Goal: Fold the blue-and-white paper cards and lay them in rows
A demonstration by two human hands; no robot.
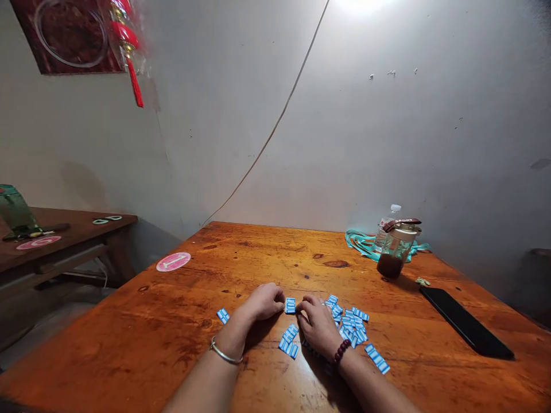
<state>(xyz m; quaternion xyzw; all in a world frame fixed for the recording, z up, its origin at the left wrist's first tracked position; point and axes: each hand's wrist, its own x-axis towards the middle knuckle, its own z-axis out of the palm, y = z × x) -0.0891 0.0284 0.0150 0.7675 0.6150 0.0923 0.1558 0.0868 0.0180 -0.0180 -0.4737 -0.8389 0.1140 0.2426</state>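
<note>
A small blue-and-white printed piece (pixel 290 306) lies on the wooden table (pixel 275 252) between my two hands. My left hand (pixel 264 302) is curled, its thumb and fingertips close together at the piece's left edge. At the right edge are the bent fingers of my right hand (pixel 319 325), which rests palm down. Closer to me, a few similar pieces (pixel 288 341) overlap. A loose pile of them (pixel 353 326) spreads beside my right hand and is partly hidden by it. One single piece (pixel 222 315) lies left of my left wrist.
A black phone (pixel 467 321) lies at the right. Behind it stand a drink bottle with dark liquid (pixel 392 252), a clear plastic bottle (pixel 383 229) and a turquoise strap (pixel 361 244). A pink numbered sticker (pixel 173 262) is at the left edge. Another table (pixel 73 221) stands farther left.
</note>
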